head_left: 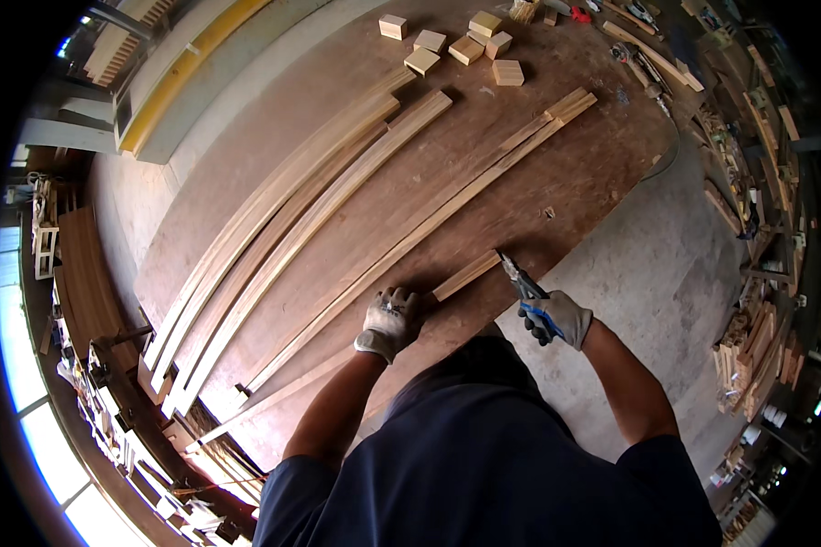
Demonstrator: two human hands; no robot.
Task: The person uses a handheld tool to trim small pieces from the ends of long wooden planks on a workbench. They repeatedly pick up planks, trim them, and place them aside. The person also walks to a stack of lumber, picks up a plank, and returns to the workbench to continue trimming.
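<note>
1. Laid the left hand [390, 321], in a pale, smudged glove, on a slender, straight-grained wooden strip [468, 276]; could not tell clenched from merely resting.
2. Clasped black-and-blue-handled pliers [523, 281] in the right hand [564, 319], gloved in pale fabric with dark fingertips, with the metal nose at the strip's right end.
3. Had that strip near the near edge of the scuffed brown tabletop [566, 182].
4. Had long, smooth, pale-to-tan boards [312, 228] toward the far-left edge, narrow battens [433, 223] across the middle.
5. Clustered small, squared wooden blocks [466, 49] toward the far edge.
</note>
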